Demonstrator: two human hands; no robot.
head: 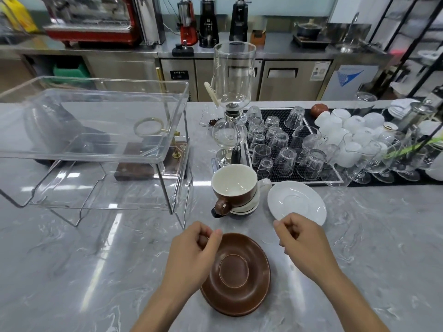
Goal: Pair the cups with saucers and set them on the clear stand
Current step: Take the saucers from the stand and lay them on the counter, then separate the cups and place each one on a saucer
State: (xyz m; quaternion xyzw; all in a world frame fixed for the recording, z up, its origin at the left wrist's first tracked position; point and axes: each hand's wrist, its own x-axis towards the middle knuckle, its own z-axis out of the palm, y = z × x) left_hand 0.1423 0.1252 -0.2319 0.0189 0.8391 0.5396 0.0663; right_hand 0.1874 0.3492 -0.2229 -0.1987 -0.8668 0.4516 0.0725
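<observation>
Closest to us sits a round brown saucer (236, 274) of shiny clay, flat on the grey marble table (359, 259). The person's left hand (191, 255) hangs over its left edge with the fingers curled loosely in; that grip holds nothing. The right hand (303, 238) is just past the saucer's right side, fingers curled the same way, and it holds nothing too.

A little further back stands a stack of cups. The top one is a brown cup with a cream inside (233, 188), and its handle points toward us. Under it are more cups (244, 206); I cannot tell how many. Just right of the stack lies a plain white saucer (297, 202), with nothing on it.

I think the next job is to lift the brown cup off the stack and put it on the brown saucer. To do it well, pinch the handle with one hand and hold the stack down with the other, so the cups below do not come up with it. Then set the cup right in the round dip in the middle of the saucer.

The clear plastic stand with wire legs (96, 130) is off to the left. Both of its shelves look bare. On the right, a black mat (282, 173) holds many glasses (280, 144) turned upside down.
</observation>
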